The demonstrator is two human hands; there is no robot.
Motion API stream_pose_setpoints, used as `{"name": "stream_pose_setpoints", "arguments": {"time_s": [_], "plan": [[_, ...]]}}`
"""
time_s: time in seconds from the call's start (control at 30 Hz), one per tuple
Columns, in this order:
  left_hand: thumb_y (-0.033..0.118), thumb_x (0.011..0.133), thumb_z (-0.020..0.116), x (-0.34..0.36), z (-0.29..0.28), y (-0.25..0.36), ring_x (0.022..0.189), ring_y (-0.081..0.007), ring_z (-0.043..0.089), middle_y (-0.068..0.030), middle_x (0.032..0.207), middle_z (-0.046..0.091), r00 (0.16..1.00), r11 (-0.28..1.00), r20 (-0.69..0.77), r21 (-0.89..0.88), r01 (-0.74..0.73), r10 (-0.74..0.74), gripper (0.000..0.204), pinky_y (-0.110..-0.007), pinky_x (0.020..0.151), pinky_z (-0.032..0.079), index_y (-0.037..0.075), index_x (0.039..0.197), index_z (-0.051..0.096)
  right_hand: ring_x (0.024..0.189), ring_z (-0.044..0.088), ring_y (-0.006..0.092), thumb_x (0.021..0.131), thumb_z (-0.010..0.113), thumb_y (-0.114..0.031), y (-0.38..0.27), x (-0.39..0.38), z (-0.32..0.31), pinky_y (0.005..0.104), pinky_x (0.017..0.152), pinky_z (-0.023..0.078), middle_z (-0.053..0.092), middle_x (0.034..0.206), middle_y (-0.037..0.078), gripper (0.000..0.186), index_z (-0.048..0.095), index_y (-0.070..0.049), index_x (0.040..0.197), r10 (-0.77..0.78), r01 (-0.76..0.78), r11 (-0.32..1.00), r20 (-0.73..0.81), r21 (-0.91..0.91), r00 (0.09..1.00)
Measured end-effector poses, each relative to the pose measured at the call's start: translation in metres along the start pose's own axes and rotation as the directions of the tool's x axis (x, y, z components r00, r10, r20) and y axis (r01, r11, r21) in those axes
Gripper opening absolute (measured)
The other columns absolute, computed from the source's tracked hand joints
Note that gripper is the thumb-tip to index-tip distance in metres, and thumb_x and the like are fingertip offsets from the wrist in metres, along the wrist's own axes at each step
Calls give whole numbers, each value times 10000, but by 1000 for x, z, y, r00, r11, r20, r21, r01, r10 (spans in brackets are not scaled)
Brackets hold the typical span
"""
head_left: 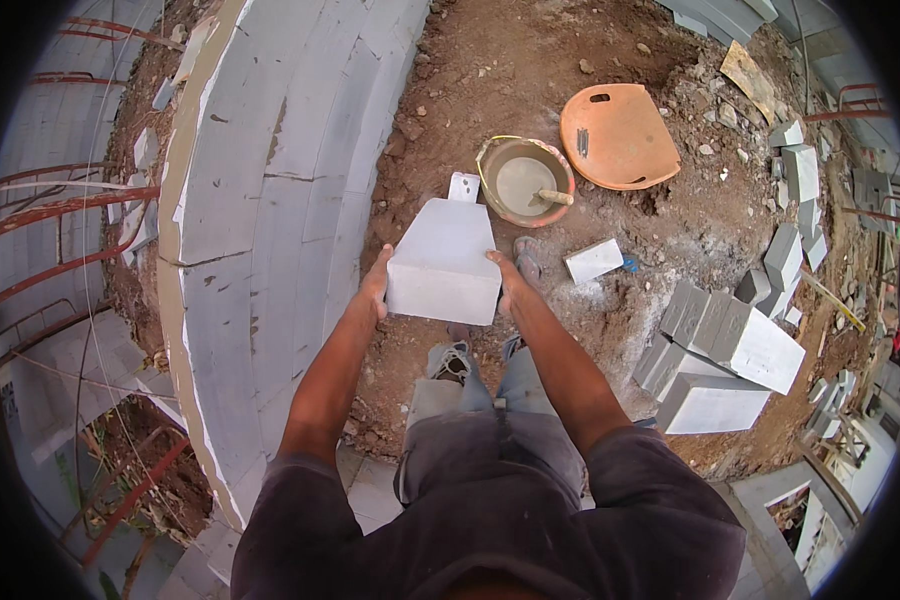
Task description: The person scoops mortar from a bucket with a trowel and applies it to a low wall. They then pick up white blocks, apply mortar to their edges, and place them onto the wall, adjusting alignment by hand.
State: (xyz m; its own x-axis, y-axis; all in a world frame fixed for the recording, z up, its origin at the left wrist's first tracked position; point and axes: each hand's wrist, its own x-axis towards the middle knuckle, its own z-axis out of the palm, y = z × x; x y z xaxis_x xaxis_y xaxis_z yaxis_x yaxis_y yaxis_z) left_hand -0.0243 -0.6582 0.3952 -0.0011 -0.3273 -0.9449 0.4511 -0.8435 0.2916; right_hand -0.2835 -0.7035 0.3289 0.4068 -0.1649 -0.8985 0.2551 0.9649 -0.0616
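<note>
A large white-grey building block (443, 255) is held out in front of me between both palms. My left hand (377, 283) presses on its left side, my right hand (511, 281) on its right side. Just beyond the block, a small pale piece with holes (463, 187) pokes out. A bucket (519, 178) of grey mortar stands past my right hand, with a wooden-handled tool (556, 197) in it. A smaller white block (594, 261) lies on the dirt right of my right hand.
A long block wall (270, 190) with a mortar-topped edge runs along my left. An orange plastic tub or lid (620, 137) lies beyond the bucket. Stacked blocks (720, 360) sit at the right, and more blocks (800, 180) farther off. Red scaffold bars (70, 205) stand beyond the wall.
</note>
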Motion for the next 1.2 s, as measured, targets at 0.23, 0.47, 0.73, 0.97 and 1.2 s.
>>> {"name": "stream_pose_setpoints", "arguments": {"time_s": [0.23,0.47,0.73,0.97,1.2], "plan": [[656,1027,320,20,29,-2,1353,-330,482,-238,1454,508,663,897,-605,322,-302,440,821,-411,1147,338,-21,1467,465,1402,415,384,933,471,-711,-66,-5,-25,600,1150,268,375,1566,219,876,294,-151,1583,293,-263,920,63,-291,954],[633,1040,318,27,21,6,1363,-364,465,-258,1470,474,511,823,-646,469,-320,567,807,-452,1147,355,-43,1457,463,1307,512,384,948,544,-271,-171,157,-170,527,1041,438,582,1332,189,449,571,-23,1322,-613,-288,-335,-25,-897,790],[730,796,667,19,58,52,1413,-419,405,-233,1524,412,419,352,-155,822,-448,895,975,-534,1147,367,23,1446,502,1226,548,315,965,487,-257,-233,292,-217,525,1029,390,617,1314,145,396,587,-67,1299,-504,-354,-627,15,-694,864],[675,631,838,31,70,94,1390,-357,456,-194,1468,502,465,379,-186,851,-364,865,1030,-523,1146,377,65,1413,559,1157,615,261,920,575,-164,-227,216,-207,497,935,509,639,1164,51,320,586,-186,1239,-514,-294,-570,54,-768,856],[565,700,855,52,71,153,1271,-331,579,-188,1311,643,361,358,-212,840,-408,908,888,-493,1113,417,20,1357,609,1117,620,277,926,522,-147,-262,223,-219,476,918,523,595,1147,66,317,617,-192,1225,-671,-291,-601,273,-744,689]]}}
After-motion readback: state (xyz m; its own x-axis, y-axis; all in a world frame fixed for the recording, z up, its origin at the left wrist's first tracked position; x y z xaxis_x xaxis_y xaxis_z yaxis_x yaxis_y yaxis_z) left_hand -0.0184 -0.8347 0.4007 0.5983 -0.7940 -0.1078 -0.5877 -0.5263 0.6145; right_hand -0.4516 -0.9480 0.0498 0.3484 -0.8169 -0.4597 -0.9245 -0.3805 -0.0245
